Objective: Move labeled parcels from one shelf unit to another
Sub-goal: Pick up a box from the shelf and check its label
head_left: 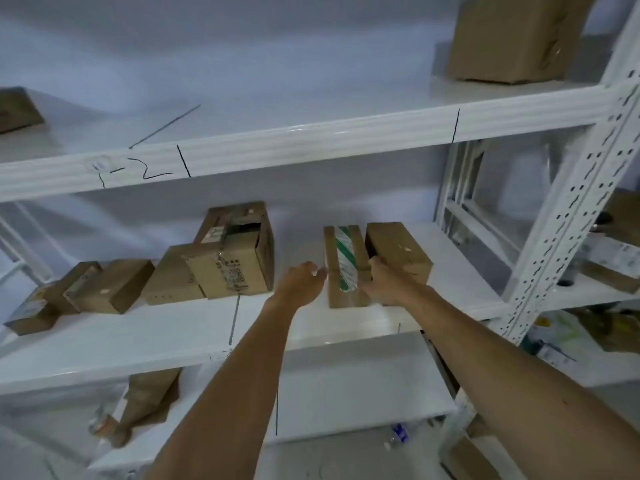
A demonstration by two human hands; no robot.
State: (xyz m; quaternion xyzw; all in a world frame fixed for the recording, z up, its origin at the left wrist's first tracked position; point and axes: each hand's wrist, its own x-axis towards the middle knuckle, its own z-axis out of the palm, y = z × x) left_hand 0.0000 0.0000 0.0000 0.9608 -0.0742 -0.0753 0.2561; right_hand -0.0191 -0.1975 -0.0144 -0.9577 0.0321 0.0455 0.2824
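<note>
A flat cardboard parcel with green-and-white striped tape (346,265) lies on the middle shelf (173,337) of a white metal unit. My right hand (381,282) rests against its right edge, fingers curled between it and a plain brown box (401,247) beside it. My left hand (301,282) hovers just left of the taped parcel with fingers spread, holding nothing. Whether the right hand truly grips the parcel cannot be made out.
Several cardboard boxes (228,258) crowd the left half of the middle shelf. A large box (512,39) stands on the top shelf at the right. A perforated white upright (568,216) rises at the right, with a second shelf unit (609,261) holding parcels behind it. A brown bag (149,396) sits below.
</note>
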